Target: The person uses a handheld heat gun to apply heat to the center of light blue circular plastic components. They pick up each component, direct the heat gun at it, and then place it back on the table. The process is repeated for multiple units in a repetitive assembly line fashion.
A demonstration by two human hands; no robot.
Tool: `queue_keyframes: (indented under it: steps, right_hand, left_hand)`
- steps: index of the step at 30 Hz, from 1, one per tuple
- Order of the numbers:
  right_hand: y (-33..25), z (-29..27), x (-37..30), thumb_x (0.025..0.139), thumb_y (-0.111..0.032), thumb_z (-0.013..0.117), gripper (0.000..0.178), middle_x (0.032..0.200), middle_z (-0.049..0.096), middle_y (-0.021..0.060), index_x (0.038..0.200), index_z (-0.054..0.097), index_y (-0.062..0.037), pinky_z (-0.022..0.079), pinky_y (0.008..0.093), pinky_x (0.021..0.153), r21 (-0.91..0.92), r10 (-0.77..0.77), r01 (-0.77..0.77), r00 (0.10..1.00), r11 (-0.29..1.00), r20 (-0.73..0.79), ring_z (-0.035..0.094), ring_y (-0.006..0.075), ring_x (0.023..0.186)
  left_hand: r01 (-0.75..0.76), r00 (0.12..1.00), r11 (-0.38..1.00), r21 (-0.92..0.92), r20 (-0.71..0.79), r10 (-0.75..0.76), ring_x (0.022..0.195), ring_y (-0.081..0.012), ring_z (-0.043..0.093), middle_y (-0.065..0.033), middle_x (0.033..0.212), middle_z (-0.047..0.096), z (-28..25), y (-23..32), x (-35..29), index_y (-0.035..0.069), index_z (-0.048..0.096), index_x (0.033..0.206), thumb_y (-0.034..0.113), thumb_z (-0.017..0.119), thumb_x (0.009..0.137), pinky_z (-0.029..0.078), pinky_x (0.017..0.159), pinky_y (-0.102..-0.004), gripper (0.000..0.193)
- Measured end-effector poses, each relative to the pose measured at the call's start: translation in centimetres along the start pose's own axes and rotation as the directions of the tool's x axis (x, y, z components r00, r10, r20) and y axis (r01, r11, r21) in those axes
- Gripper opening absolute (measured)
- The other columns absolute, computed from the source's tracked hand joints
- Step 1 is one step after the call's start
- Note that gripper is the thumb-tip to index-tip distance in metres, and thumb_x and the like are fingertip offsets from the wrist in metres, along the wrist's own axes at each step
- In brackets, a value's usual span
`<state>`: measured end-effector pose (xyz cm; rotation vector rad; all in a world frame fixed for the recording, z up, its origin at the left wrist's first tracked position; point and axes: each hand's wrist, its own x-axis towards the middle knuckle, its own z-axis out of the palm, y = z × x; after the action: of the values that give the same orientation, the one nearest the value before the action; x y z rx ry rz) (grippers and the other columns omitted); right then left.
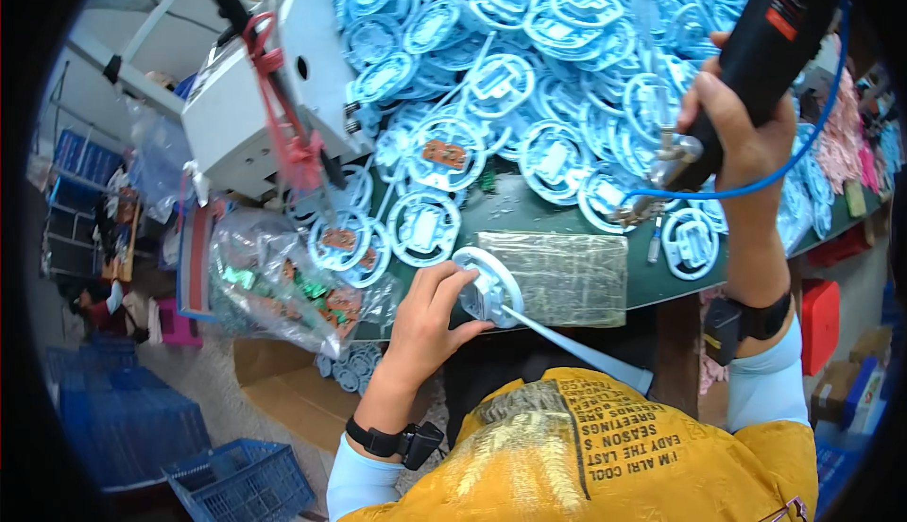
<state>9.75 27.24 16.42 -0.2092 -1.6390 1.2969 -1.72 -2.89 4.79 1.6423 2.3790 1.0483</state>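
My left hand point(423, 322) pinches a light blue round plastic part point(499, 288) with a raised ring, holding it tilted at the table's near edge. A flat pale blue strip point(586, 350) trails from that part toward my yellow apron. Beside it lies a flat block wrapped in clear tape point(567, 276). At the upper right, my right hand point(742, 130) grips a black hand-held tool point(779, 40) with metal fittings at its lower end. A blue hose point(756, 187) loops round from those fittings. The tool is apart from the held part.
A big heap of similar blue parts point(510, 78) covers the back of the green table point(501, 199). Left stand a white metal machine point(265, 97) and a clear bag of green and orange-brown pieces point(283, 281). A small screwdriver-like tool point(654, 243) lies right. Blue crates point(241, 484) stand below left.
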Motion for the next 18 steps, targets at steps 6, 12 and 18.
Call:
queue_keyframes:
  steps: [6, 12, 18]
  right_hand:
    - [0.9, -0.3, 0.3, 0.086, -0.005, 0.067, 0.037, 0.081, 0.061, 0.0047, 0.119, 0.055, 0.0055, 0.050, 0.0252, 0.063, -0.054, -0.011, 0.012, 1.000, 0.998, 0.028, 0.062, 0.0121, 0.065]
    - [1.6, -0.1, 0.2, 0.088, -0.005, 0.066, 0.038, 0.083, 0.060, 0.0034, 0.122, 0.054, 0.0064, 0.049, 0.0245, 0.064, -0.061, 0.020, -0.020, 1.000, 0.998, 0.003, 0.060, 0.0104, 0.067]
    - [2.3, -2.7, 1.1, 0.090, -0.010, 0.061, 0.038, 0.101, 0.059, 0.0102, 0.124, 0.050, 0.0045, 0.050, 0.0301, 0.079, -0.359, -0.346, 0.303, 0.936, 0.883, -0.059, 0.061, 0.0191, 0.088]
  left_hand:
    - [0.082, 0.988, 0.997, -0.005, -0.130, -0.082, 0.101, -0.0316, 0.061, -0.0152, 0.113, 0.059, -0.6, -1.4, -4.1, 0.004, 0.053, 0.121, 0.005, 0.089, 0.056, 0.052, 0.085, -0.0387, 0.074]
    - [0.247, 0.767, 0.475, -0.845, -0.129, -0.628, 0.114, -0.0216, 0.060, -0.0117, 0.122, 0.055, -0.1, -0.5, -7.5, 0.002, 0.044, 0.120, -0.005, 0.083, 0.068, 0.052, 0.098, -0.0371, 0.065]
    - [0.173, 0.608, 0.376, -0.910, -0.202, -0.768, 0.114, -0.0227, 0.060, -0.0118, 0.118, 0.055, -1.7, 0.7, -9.2, 0.004, 0.041, 0.115, -0.007, 0.076, 0.075, 0.052, 0.098, -0.0385, 0.055]
